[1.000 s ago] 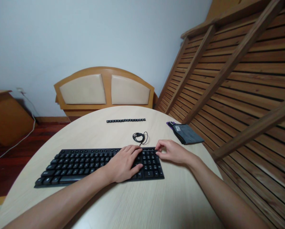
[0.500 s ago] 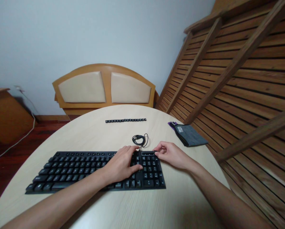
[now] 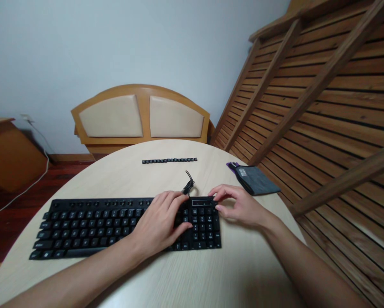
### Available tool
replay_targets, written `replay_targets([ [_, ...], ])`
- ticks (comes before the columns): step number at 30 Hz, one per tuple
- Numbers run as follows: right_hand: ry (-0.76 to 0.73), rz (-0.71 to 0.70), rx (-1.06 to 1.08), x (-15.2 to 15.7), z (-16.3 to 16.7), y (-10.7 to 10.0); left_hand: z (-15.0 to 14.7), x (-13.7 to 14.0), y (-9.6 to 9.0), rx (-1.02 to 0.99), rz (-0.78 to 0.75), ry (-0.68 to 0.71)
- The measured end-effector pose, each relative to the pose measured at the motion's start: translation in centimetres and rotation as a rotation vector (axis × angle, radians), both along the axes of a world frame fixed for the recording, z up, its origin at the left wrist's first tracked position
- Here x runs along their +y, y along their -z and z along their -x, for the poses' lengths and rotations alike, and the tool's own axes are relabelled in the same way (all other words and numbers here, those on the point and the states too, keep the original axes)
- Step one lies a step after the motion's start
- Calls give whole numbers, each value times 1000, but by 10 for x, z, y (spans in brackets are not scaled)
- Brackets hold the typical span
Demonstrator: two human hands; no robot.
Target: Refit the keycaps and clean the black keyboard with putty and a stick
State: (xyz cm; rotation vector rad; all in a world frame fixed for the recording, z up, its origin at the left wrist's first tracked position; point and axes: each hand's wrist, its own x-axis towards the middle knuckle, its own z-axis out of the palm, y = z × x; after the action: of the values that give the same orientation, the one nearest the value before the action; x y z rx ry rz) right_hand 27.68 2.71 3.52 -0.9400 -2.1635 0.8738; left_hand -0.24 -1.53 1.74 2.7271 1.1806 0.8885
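A black keyboard (image 3: 92,229) lies across the near part of the table, with its keys facing up. My left hand (image 3: 161,220) grips it between the main keys and the number pad, fingers over the back edge and thumb near the pad's left column. At the back right corner, my right hand (image 3: 239,205) holds the keyboard with thumb and fingertips. Just behind the left fingertips, a coiled black cable (image 3: 188,187) stands up from the back edge. Farther back, a row of small black keycaps (image 3: 169,160) runs across the table.
The round wooden table (image 3: 185,278) carries a grey cloth pouch (image 3: 259,179) with purple trim at the right. Beyond stand a padded headboard (image 3: 140,115) and a leaning slatted wooden frame (image 3: 323,107). A white cord (image 3: 25,192) trails at the left.
The keyboard has shifted slightly left and back, its left end most visibly. The cable coil, flat before, now stands up. My right hand has moved a little right and its fingers have spread more.
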Motion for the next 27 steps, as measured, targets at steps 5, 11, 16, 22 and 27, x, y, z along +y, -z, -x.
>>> replay_targets([
  [5, 23, -100, -7, 0, -3, -2, 0, -1, 0, -2, -34, 7],
  [11, 123, -280, -45, 3, -9, 2, 1, 0, 1, 11, -35, 2],
  [16, 54, -283, -104, 3, -6, -2, 1, 0, 1, 5, -26, 0],
  [22, 71, -269, -80, 4, -5, -2, 0, 1, 1, 2, -19, 1],
  [27, 80, -295, -46, 4, -4, 1, 0, 2, 2, 13, -16, 1],
])
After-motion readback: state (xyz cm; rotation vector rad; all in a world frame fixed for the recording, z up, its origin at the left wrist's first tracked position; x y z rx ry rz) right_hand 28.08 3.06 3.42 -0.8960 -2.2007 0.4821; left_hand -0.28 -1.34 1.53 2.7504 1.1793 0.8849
